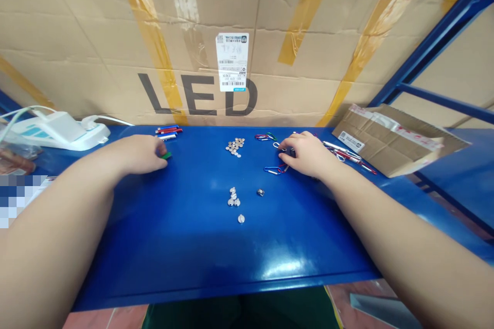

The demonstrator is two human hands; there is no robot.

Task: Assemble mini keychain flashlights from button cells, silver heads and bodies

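Note:
My left hand [141, 154] is curled on a small green piece [166, 155] on the blue metal shelf [185, 247], just in front of a few red, blue and white little tubes [169, 131]. My right hand [304, 154] rests with bent fingers on a heap of coloured carabiner clips [275, 169]; what its fingers pinch is hidden. Between the hands lie a pile of small silver button cells [235, 146] at the back and a smaller cluster of button cells [233, 198] nearer me.
A large cardboard box printed "LED" [200, 95] walls off the back. A white device with cable [62, 131] sits at the far left, a flat taped carton [389, 139] at the right. Blue rack beams [436, 43] rise at the right.

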